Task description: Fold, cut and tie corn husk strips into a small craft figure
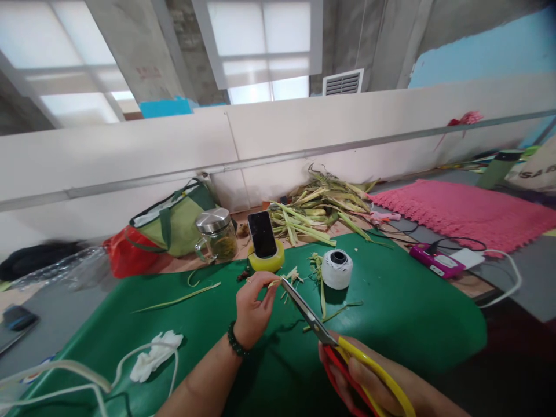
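My left hand, with a dark bead bracelet at its wrist, pinches a small pale plant strip between thumb and fingertips. In my right hand is a pair of scissors with one red and one yellow handle. Their blade tips reach the strip beside my left fingertips; whether they touch it I cannot tell. Just beyond lie pale trimmed scraps. A white roll of tape or thread stands to the right, green plant shreds beside it.
A phone leans in a yellow round holder on the green mat. Behind are a lidded glass mug and a heap of plant stalks. White tissue and cords lie left; a purple power strip sits right.
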Motion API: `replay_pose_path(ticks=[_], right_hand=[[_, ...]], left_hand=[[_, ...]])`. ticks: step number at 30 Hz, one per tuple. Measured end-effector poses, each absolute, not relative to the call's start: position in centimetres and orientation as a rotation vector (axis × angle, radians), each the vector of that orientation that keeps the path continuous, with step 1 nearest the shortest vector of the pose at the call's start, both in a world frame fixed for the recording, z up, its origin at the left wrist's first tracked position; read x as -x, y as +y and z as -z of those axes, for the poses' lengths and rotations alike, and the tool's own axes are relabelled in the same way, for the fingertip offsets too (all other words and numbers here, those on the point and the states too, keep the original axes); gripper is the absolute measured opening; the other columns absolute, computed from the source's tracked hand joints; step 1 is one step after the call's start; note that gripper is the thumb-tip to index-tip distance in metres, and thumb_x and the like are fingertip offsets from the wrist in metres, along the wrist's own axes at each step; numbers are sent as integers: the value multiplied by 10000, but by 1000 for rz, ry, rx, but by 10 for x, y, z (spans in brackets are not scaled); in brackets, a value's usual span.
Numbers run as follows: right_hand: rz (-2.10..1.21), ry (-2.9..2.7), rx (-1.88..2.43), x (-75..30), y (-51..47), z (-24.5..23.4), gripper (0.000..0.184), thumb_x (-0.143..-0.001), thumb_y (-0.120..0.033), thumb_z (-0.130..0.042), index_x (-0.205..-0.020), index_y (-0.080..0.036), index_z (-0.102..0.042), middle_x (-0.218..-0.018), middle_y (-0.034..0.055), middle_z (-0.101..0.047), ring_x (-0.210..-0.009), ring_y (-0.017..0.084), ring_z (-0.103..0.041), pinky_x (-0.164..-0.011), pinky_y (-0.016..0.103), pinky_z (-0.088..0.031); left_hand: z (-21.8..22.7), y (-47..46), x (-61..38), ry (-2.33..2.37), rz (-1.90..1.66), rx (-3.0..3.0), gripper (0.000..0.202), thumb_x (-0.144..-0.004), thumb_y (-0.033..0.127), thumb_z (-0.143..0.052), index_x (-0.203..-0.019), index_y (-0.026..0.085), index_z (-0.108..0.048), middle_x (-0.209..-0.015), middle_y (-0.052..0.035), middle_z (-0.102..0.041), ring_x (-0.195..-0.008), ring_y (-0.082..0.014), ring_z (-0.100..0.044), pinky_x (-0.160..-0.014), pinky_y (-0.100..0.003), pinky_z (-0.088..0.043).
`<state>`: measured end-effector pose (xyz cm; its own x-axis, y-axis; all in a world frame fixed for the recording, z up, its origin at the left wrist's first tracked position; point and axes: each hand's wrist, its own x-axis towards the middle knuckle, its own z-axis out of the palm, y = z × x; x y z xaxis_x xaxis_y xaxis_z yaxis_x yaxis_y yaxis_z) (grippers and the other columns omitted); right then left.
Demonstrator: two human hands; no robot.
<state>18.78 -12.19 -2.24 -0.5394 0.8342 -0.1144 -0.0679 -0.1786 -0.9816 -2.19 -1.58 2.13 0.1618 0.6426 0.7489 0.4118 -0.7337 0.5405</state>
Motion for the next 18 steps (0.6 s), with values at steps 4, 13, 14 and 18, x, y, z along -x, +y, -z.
replay_pose_path(ticks=[4, 13, 14, 18], right_hand=[[-1783, -1439, 800, -188, -126, 28, 693, -743, -754, -426, -1081, -152, -477, -799, 50, -561, -668, 132, -588, -596, 234, -470], [-1799, -1227, 951, -181, -127, 23, 612, -794, -729, -371, -992, -165, -499, -667, -17, -498, -377, 9, -367, -349, 125, -292], [-1782, -1250, 963, -181, -126, 20, 623, -789, -739, -363, -970, -159, -502, -620, -33, -473, -359, 8, -352, -342, 126, -281], [-1704, -1405, 1002, -183, -121, 11, 641, -777, -764, -331, -885, -150, -482, -458, -86, -373, -284, 7, -271, -288, 127, -188]], left_hand=[[-23, -16, 22, 997, -1581, -2336, 103, -822, 194, -555, -769, 184, -642, -730, -48, -694, -690, -153, -640, -671, -256, -508], [-20, -19, 22, 877, -1493, -2467, 130, -828, 127, -515, -823, 185, -631, -761, -49, -676, -711, -139, -640, -665, -233, -513], [-20, -19, 22, 872, -1491, -2484, 138, -827, 119, -510, -827, 185, -631, -761, -48, -675, -711, -137, -640, -662, -228, -513], [-21, -19, 22, 862, -1456, -2579, 181, -835, 115, -478, -860, 190, -641, -783, -56, -687, -737, -144, -651, -670, -232, -519]])
